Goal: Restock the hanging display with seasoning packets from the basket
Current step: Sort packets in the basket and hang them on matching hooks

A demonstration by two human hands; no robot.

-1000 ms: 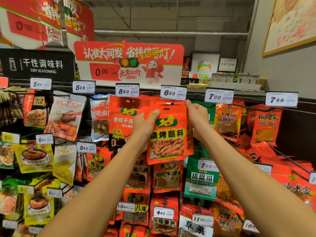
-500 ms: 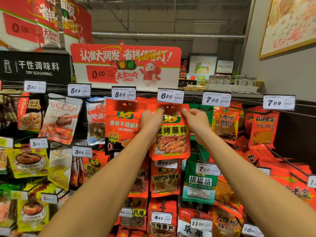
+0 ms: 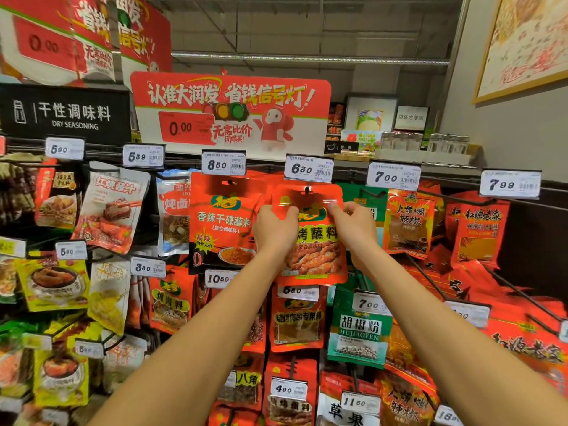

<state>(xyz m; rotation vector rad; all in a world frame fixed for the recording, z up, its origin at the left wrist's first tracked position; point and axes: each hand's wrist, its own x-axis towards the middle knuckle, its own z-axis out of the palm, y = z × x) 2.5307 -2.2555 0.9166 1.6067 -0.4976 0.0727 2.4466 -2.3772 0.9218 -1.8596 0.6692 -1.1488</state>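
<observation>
Packet now on its hook under the 6.30 price tag [image 3: 309,169].
Orange seasoning packet [image 3: 313,241] has gone from held off the peg to hanging just below that tag, so this one seems stocked; left hand [image 3: 275,226] and right hand [image 3: 353,224] still pinch its upper corners.

Both hands pinch 1 orange seasoning packet [image 3: 313,241] by its upper corners, left hand [image 3: 273,229] and right hand [image 3: 353,226], its hang hole on the peg [image 3: 307,189] beneath the 6.30 price tag [image 3: 309,169].
</observation>
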